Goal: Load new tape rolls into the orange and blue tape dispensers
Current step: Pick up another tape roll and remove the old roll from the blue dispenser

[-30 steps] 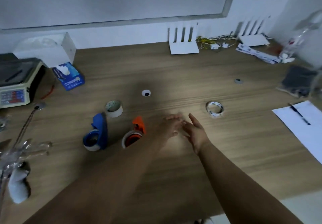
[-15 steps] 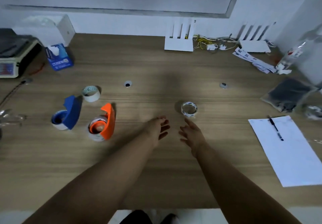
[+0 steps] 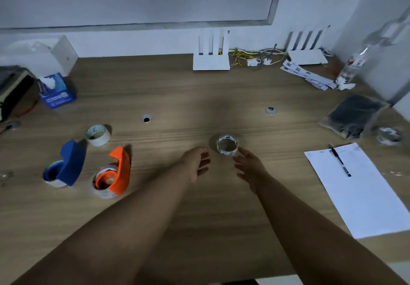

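An orange tape dispenser [image 3: 118,171] and a blue tape dispenser [image 3: 67,165] lie side by side on the wooden desk at the left, each with a roll in it. A white tape roll [image 3: 98,135] stands just behind them. A thin, nearly used-up roll [image 3: 227,144] sits at the desk's middle. My right hand [image 3: 250,166] is open with its fingertips just short of that roll. My left hand [image 3: 196,162] is open too, to the roll's left, holding nothing.
A white sheet [image 3: 363,187] with a pen [image 3: 340,162] lies at the right. A blue tissue pack [image 3: 55,91] and a scale are at the left. Two white routers [image 3: 210,60], cables, a bottle [image 3: 357,63] and a dark pouch [image 3: 352,116] line the back and right.
The view swung left-to-right, so the dispensers now sit farther left. Both hands spread apart and advanced toward the thin roll; the right fingertips now nearly reach it.
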